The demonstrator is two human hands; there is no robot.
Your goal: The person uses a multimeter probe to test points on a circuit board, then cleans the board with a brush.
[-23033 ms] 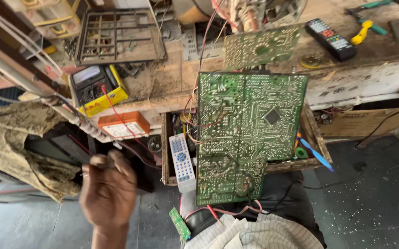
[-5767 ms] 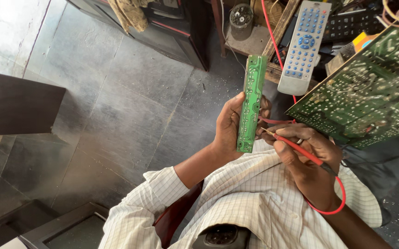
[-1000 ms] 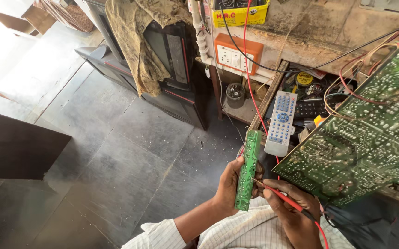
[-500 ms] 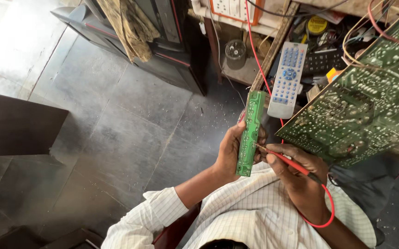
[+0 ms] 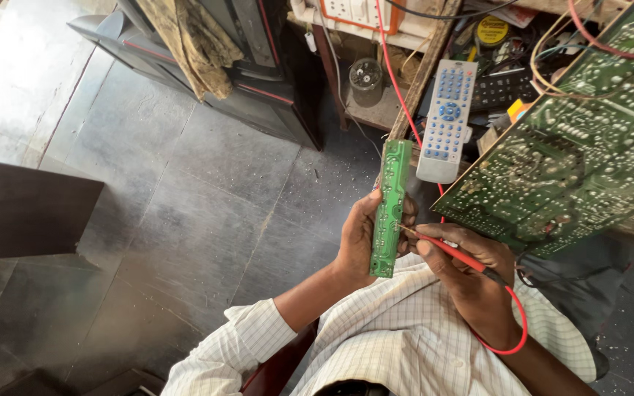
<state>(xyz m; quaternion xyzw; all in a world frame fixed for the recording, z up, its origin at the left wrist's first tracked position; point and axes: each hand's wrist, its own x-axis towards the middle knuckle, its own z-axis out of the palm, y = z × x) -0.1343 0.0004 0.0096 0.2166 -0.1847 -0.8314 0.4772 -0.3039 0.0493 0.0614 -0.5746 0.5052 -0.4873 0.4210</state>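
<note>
My left hand (image 5: 357, 238) grips a narrow green circuit board strip (image 5: 390, 205), held upright in front of my chest. My right hand (image 5: 471, 275) pinches a red test probe (image 5: 452, 253) like a pen, its metal tip touching the strip's right edge about midway down. A red lead (image 5: 518, 323) loops from the probe around my right wrist. A large green circuit board (image 5: 581, 139) leans at the right, just above my right hand.
A grey remote control (image 5: 447, 121) lies on a wooden shelf above the strip. A black cabinet (image 5: 258, 66) draped with a brown cloth (image 5: 189, 40) stands upper left. Red wires, a socket strip (image 5: 350, 11) and clutter fill the top. Grey tiled floor (image 5: 185, 205) spreads left.
The view has shifted slightly, so the hands sit a little lower and more central. The probe tip stays on the strip; both hands keep their hold.
</note>
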